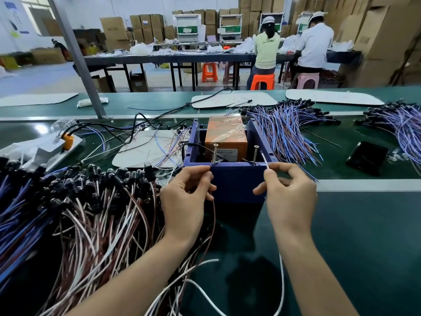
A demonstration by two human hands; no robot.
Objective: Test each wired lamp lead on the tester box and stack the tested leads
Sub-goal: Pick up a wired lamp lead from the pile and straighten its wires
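The blue tester box (234, 181) stands open in front of me, with an orange block (225, 135) inside and two upright screws, the left screw (214, 153) and the right screw (255, 153), at its near edge. My left hand (184, 197) pinches a brown wire (213, 220) and holds its end at the base of the left screw. My right hand (289, 192) pinches a white wire (265, 161) whose tip rises just right of the other screw, not plainly touching it. Both wires hang down toward me; their lamp end is hidden.
A big heap of lamp leads (75, 206) with black lamp heads covers the bench at my left. A stack of blue and red leads (287, 131) lies right of the box, another stack (401, 124) farther right. A black phone (366, 157) lies at the right. Two people sit at a far table.
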